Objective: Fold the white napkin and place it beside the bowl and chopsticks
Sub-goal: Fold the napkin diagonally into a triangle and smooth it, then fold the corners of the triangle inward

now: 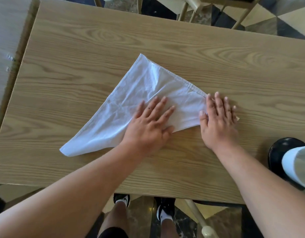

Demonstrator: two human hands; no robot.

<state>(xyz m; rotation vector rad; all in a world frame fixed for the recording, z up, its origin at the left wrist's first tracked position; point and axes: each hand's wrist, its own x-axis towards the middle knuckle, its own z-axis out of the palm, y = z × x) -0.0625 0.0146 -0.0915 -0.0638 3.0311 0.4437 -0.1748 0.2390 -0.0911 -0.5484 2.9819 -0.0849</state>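
Observation:
The white napkin [131, 98] lies folded into a triangle on the wooden table [79, 48], one tip pointing away from me and one toward the near left. My left hand [150, 124] rests flat on its lower middle, fingers spread. My right hand [218, 122] presses flat on the napkin's right corner, partly covering it. A white bowl [297, 165] stands on a black saucer [280, 152] at the right edge of the frame, cut off. I see no chopsticks.
A second wooden table [5, 40] adjoins on the left. Chair legs [187, 11] and a checkered floor show beyond the far edge. My feet in black shoes [122, 200] stand below the near edge, beside a chair frame [198, 215].

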